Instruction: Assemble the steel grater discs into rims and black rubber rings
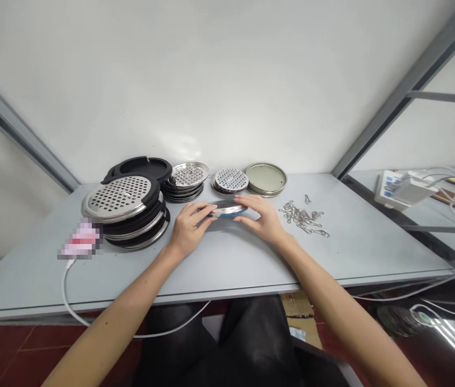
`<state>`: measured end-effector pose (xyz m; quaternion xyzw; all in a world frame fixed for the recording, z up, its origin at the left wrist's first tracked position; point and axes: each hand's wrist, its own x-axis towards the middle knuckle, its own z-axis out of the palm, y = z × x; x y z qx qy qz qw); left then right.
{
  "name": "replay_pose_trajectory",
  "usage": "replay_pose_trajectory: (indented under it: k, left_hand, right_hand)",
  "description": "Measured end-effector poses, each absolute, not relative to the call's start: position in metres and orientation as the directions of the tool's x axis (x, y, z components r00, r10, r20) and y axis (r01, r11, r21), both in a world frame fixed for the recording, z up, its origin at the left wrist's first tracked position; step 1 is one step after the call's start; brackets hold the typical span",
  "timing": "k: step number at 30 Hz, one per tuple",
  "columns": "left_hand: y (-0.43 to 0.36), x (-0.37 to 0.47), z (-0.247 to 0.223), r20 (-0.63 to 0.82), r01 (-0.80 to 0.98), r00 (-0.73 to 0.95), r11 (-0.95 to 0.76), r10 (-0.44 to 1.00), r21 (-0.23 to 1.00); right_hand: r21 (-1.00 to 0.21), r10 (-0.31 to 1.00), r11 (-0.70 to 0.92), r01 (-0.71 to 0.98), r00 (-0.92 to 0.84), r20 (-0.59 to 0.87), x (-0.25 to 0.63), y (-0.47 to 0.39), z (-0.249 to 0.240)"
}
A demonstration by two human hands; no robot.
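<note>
Between my two hands, a little above the table's middle, is a shallow round metal disc (pixel 226 209) seen nearly edge-on. Its rim is silvery, its top dark, and some blue shows along the underside. My left hand (pixel 187 228) pinches the left edge, thumb below and fingers on top. On the opposite edge, my right hand (pixel 266 219) grips in the same way. Just behind the disc lies a small stack topped by a perforated metal plate (pixel 231 179). Metal snap clips (pixel 302 216) lie in a loose heap to the right of my right hand.
At left stand black-rimmed perforated discs (pixel 120 198) in a tall stack, with black rings (pixel 152 167) behind. More perforated plates (pixel 189 174) and pale green round lids (pixel 266 177) line the back wall. A cabled pixelated object (pixel 81 240) lies left; a power strip (pixel 390 189) sits far right.
</note>
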<state>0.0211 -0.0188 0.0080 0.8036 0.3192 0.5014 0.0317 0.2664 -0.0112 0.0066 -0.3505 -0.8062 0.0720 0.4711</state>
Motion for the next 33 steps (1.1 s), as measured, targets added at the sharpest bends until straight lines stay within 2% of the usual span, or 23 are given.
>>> replay_pose_trajectory:
  k: [4, 10, 18, 26, 33]
  left_hand:
    - [-0.018, 0.022, 0.011, 0.795, 0.421, 0.157, -0.768, 0.586, 0.483]
    - [-0.018, 0.022, 0.015, 0.783, 0.402, 0.154, -0.762, 0.603, 0.508]
    - [-0.017, 0.019, 0.016, 0.751, 0.456, 0.176, -0.729, 0.636, 0.51]
    - [-0.014, 0.017, 0.003, 0.578, 0.559, 0.391, -0.684, 0.716, 0.469]
    - [-0.016, 0.018, 0.002, 0.512, 0.603, 0.437, -0.664, 0.739, 0.443]
  right_hand:
    - [-0.521, 0.731, 0.631, 0.575, -0.216, 0.647, 0.276, -0.004, 0.002]
    - [-0.56, 0.735, 0.63, 0.538, -0.18, 0.653, 0.281, 0.001, -0.001]
    - [-0.474, 0.662, 0.694, 0.543, -0.221, 0.716, 0.28, 0.001, 0.002]
    - [-0.38, 0.623, 0.728, 0.571, -0.319, 0.714, 0.283, 0.001, -0.003]
    - [-0.324, 0.644, 0.7, 0.637, -0.367, 0.671, 0.279, -0.005, 0.0]
